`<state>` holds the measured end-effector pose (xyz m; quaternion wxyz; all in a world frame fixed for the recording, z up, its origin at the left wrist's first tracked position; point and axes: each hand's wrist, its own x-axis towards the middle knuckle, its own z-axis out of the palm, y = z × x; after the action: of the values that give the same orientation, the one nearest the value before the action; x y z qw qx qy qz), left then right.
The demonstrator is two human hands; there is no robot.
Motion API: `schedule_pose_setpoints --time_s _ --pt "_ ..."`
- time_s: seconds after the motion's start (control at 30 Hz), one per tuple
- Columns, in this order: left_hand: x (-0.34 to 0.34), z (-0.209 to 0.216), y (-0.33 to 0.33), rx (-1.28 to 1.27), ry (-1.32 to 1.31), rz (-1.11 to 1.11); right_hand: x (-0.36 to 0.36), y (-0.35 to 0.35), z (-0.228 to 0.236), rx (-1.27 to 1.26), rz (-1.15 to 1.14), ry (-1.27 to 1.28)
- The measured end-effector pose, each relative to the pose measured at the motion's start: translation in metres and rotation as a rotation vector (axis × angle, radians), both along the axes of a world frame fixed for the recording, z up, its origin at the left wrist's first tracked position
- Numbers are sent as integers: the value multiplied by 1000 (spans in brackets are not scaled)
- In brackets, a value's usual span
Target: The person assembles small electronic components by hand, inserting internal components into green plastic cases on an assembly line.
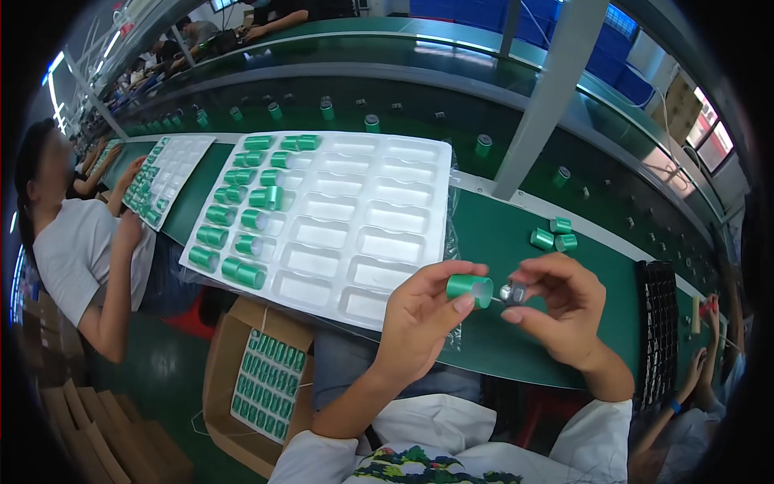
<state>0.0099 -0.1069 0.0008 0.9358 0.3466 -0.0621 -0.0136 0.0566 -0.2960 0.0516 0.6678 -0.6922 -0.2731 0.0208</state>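
My left hand (413, 323) is closed round a shiny green cylinder (459, 285), its open, pale end facing right. In the fingertips of my right hand (571, 310) is a small grey part (518, 294) with a shiny rounded end toward the cylinder. A thin light strip or wire (493, 300) shows between the two; I cannot tell where it is joined. Left of my hands lies a white moulded tray (322, 260), with green cylinders (242, 273) in its left columns and hollows bare on the right. Three loose green cylinders (542, 239) sit beyond my right hand.
Behind the bench runs a dark conveyor (403, 121) carrying spaced cylinders and small parts. A grey post (548, 97) rises before it. A black slotted rack (657, 323) stands at right. Below left, an open carton (222, 379) holds a filled tray. Co-workers (89, 242) sit on both sides.
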Motion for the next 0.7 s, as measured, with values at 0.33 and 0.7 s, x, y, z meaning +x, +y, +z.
schedule_pose_setpoints --time_s 0.33,0.7 --pt "-2 -16 -10 66 -44 18 3 -4 -2 -307 14 -552" --pt "-3 -7 -19 -196 147 -83 -4 9 -13 -494 -187 -957"
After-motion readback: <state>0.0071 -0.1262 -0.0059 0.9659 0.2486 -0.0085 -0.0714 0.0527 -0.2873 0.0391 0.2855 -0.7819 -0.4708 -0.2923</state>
